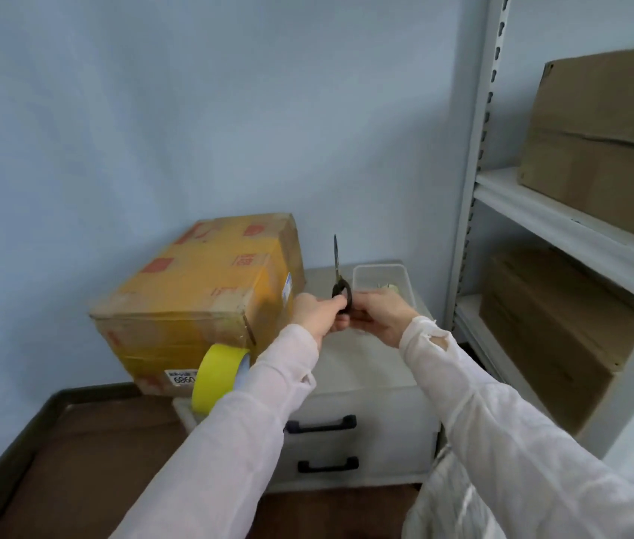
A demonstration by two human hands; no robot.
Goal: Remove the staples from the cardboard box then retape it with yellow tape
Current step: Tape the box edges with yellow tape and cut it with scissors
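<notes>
Two risks stand out to me. First, the cardboard box (198,289) sits on the left part of the white drawer unit (362,406), its top looking yellowish with tape. I'd judge that prying at a staple could tear the board or shove the box toward the unit's edge. Second, the yellow tape roll (214,377), low against the box's front face, seems to ring the left forearm, though I cannot be sure; it could slide and snag.

Just right of the box, both hands meet in the air. The left hand (317,315) curls around the black handles from the box side, and the right hand (379,315) pinches them from the far side. The scissors (337,262) point straight up, blades together, tip about level with the box's top. A slip while regripping could nick a finger.
</notes>
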